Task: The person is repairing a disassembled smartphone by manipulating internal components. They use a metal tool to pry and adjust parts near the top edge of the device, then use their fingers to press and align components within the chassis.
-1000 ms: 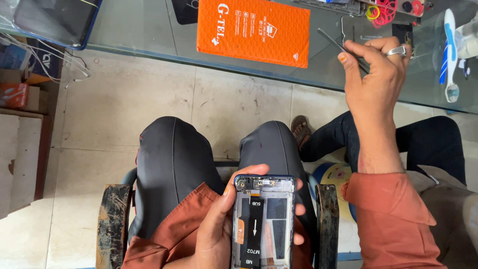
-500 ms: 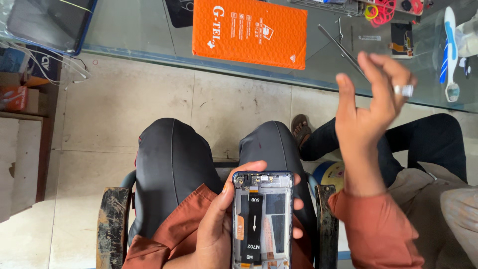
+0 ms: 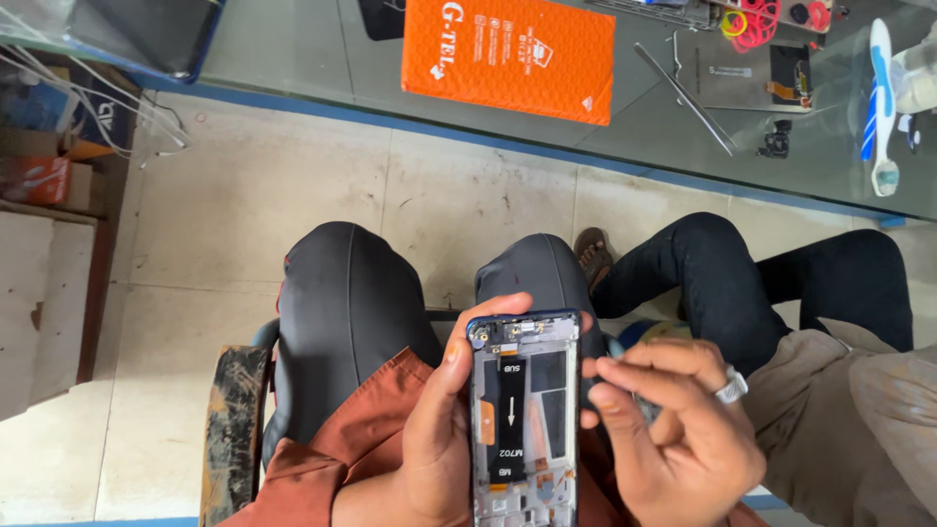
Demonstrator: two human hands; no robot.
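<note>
The left hand [image 3: 439,429] grasped the opened phone [image 3: 524,420] upright over the lap, its inside facing up for view, while the right hand [image 3: 673,439], fingers curled and holding nothing visible, hovered just beside it.

The left hand [image 3: 439,439] sits low over the lap, palm turned inward, thumb stretched up along one side and fingertips wrapping round from the other, its grip closed. The right hand [image 3: 673,439] hangs just beside it, fingers curled loosely inward, index finger reaching toward the left hand, a ring on one finger.
</note>
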